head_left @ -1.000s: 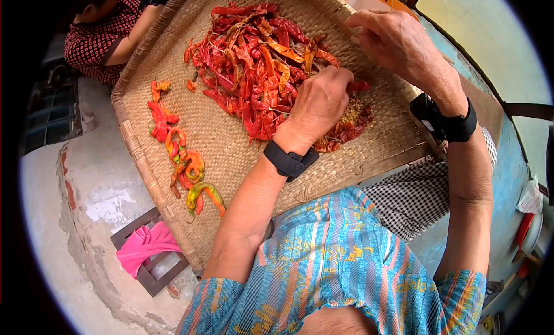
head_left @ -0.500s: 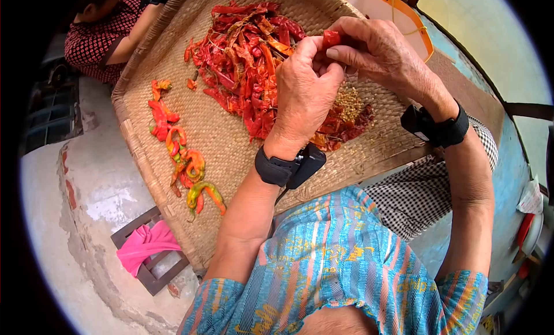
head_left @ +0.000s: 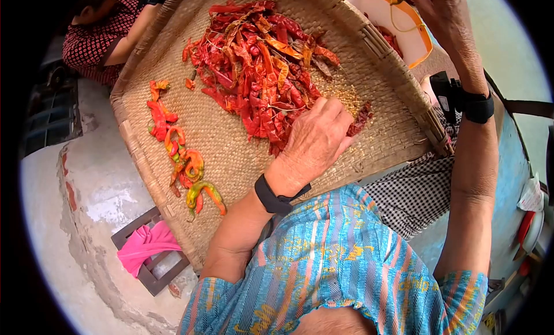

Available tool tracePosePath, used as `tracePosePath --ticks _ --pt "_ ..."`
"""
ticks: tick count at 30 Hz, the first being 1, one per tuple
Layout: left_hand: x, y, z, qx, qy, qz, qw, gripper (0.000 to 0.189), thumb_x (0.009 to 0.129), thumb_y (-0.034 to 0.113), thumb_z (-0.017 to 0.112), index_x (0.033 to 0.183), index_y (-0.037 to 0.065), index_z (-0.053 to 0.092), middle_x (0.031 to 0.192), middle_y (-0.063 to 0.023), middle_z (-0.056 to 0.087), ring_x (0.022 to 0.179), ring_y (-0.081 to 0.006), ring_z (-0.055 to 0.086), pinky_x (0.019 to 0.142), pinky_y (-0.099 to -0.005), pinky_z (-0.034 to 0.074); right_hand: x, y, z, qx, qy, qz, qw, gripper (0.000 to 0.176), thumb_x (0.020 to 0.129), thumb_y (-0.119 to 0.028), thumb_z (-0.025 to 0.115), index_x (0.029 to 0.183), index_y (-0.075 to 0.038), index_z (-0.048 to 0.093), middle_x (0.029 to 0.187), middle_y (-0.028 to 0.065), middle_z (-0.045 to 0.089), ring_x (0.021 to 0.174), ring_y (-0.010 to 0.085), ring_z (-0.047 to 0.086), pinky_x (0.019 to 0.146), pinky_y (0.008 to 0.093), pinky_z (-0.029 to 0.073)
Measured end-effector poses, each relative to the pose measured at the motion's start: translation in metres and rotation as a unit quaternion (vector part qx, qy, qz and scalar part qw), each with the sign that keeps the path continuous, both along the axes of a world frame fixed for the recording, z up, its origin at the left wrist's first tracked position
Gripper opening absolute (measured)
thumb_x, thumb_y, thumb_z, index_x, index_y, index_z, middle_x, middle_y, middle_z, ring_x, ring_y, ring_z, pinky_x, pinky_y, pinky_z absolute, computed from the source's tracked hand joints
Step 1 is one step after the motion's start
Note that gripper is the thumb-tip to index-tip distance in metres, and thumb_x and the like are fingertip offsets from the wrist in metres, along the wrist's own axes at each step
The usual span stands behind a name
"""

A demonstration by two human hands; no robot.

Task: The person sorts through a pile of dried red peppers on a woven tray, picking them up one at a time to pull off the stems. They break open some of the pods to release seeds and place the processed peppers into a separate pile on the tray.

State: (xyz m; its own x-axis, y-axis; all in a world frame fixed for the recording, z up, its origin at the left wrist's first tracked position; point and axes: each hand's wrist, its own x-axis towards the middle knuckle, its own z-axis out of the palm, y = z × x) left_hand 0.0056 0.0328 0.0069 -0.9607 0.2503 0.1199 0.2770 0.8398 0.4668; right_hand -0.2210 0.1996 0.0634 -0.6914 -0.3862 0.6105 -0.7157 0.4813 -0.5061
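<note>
Many red peppers [head_left: 254, 64] lie piled in the basket [head_left: 231, 168], where my left hand [head_left: 320, 136] is curled at their edge, and my right hand [head_left: 445, 15] is past the basket's right side near a white box [head_left: 412, 45], but I can't tell if either pinches anything.

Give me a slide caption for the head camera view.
Left hand at red chilies in a woven tray; right hand by an orange-rimmed container.

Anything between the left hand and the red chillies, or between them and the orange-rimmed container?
Nothing visible blocks the left hand; it is at the edge of the red chillies. The woven tray's raised rim stands between them and the orange-rimmed container.
</note>
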Motion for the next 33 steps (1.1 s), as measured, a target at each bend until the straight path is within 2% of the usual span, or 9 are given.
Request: tracePosePath --ticks 2,11,13,16,18,22,23,26,33 --pt "0.001 0.003 -0.007 -0.004 0.003 0.006 1.0 0.027 0.074 0.01 0.075 0.094 0.0 0.06 0.096 -0.0135 0.054 0.092 -0.032 0.055 0.078 -0.0417 0.049 -0.004 0.006 -0.011 0.111 0.078 0.001 0.991 0.011 0.091 -0.01 0.066 0.092 0.0 0.062 0.079 0.014 0.06 0.072 0.0235 0.058 0.064 0.0334 0.048" --pt "0.0 -0.002 -0.014 0.045 0.034 0.051 0.997 0.022 0.075 0.004 0.071 0.093 0.001 0.059 0.093 -0.0131 0.054 0.09 -0.0321 0.055 0.076 -0.0417 0.048 0.018 -0.001 -0.003 0.054 0.066 0.116 0.99 0.015 0.092 -0.009 0.063 0.104 -0.002 0.061 0.086 0.0131 0.058 0.073 0.0266 0.056 0.066 0.0359 0.047" --pt "0.001 -0.003 -0.01 0.025 0.018 0.04 0.999 0.023 0.075 0.004 0.071 0.094 0.001 0.058 0.093 -0.0129 0.054 0.09 -0.0323 0.055 0.076 -0.0419 0.048 0.031 -0.005 0.008 0.104 -0.046 0.086 0.99 0.017 0.091 -0.008 0.063 0.106 -0.002 0.061 0.09 0.0141 0.06 0.079 0.029 0.06 0.07 0.037 0.05" --pt "0.001 -0.003 -0.011 0.035 0.018 0.048 0.998 0.022 0.074 0.002 0.071 0.092 0.002 0.059 0.09 -0.0125 0.053 0.089 -0.0328 0.055 0.076 -0.0432 0.048 0.027 -0.008 -0.005 0.114 0.086 0.107 0.984 0.019 0.09 -0.007 0.063 0.107 -0.001 0.061 0.093 0.0152 0.062 0.081 0.0303 0.063 0.072 0.0366 0.052" --pt "-0.004 -0.007 -0.013 0.035 0.037 0.058 0.997 0.02 0.076 0.002 0.071 0.092 0.002 0.06 0.089 -0.0122 0.055 0.085 -0.0312 0.057 0.074 -0.042 0.048 0.031 -0.012 -0.002 0.144 0.029 0.097 0.984 0.018 0.089 -0.008 0.064 0.106 -0.001 0.062 0.092 0.0164 0.062 0.078 0.0309 0.062 0.069 0.0355 0.052" --pt "-0.017 -0.019 -0.008 0.103 0.074 0.178 0.976 0.015 0.081 0.003 0.07 0.094 0.001 0.063 0.086 -0.0097 0.057 0.073 -0.0231 0.061 0.065 -0.0357 0.05 0.029 -0.02 -0.025 0.169 0.043 0.126 0.977 0.028 0.094 -0.021 0.066 0.115 -0.002 0.065 0.089 0.0071 0.068 0.073 0.0147 0.064 0.067 0.0287 0.054" --pt "-0.019 -0.023 -0.003 0.111 0.065 0.209 0.969 0.013 0.086 0.005 0.07 0.098 0.001 0.065 0.086 -0.0049 0.063 0.069 -0.0125 0.061 0.062 -0.0281 0.05 0.037 -0.027 -0.029 0.111 -0.002 0.193 0.975 0.025 0.092 -0.019 0.067 0.108 -0.001 0.066 0.084 0.0103 0.068 0.07 0.0191 0.065 0.064 0.0315 0.054" --pt "-0.023 -0.024 0.009 0.301 0.0 0.253 0.919 0.009 0.086 0.004 0.069 0.092 0.002 0.063 0.082 -0.0086 0.063 0.068 -0.0177 0.061 0.063 -0.0323 0.05 0.063 -0.039 -0.022 0.067 -0.142 0.317 0.935 0.029 0.089 -0.026 0.07 0.101 0.0 0.067 0.075 0.0153 0.066 0.067 0.0259 0.066 0.06 0.0357 0.052" --pt "-0.019 -0.018 0.009 0.293 0.031 0.209 0.933 0.016 0.087 0.006 0.069 0.102 0.002 0.064 0.082 -0.0075 0.064 0.068 -0.0143 0.062 0.062 -0.0301 0.05 0.067 -0.046 -0.029 0.035 -0.137 0.347 0.927 0.025 0.09 -0.022 0.069 0.089 0.002 0.062 0.072 0.0158 0.064 0.064 0.0272 0.064 0.057 0.0366 0.05"
